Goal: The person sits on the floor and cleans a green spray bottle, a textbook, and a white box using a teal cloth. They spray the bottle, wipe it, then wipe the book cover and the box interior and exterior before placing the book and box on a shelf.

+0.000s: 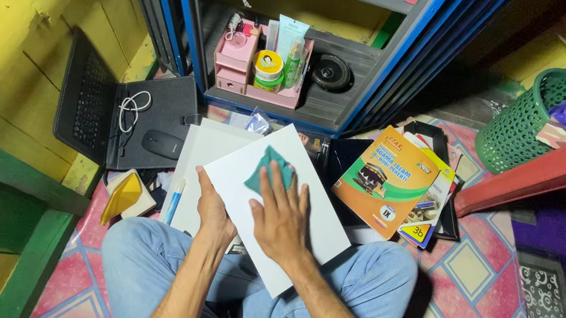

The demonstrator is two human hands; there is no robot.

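Two hands (248, 214), one white board (290, 212), one teal cloth (269, 166).

Single head-worn view, looking steeply down from close above onto crossed legs (255, 297) and floor mat (473, 285), facing toward a low shelf (335, 107) at frame top; no second view.

A plain white rectangular board (290, 212) lay under a small teal cloth (272, 168). The knees wore pale blue denim jeans (377, 278). The patterned floor mat (473, 285) showed pink, yellow and blue diamond tiles. A glossy orange-and-green paperback book (385, 178) sat nearby, beside a green plastic mesh basket (518, 134). The painted wooden wall (13, 14) was yellow, the small plastic drawer organiser (234, 62) pink, the open laptop (110, 114) black, the shelf frame (178, 9) blue-edged.
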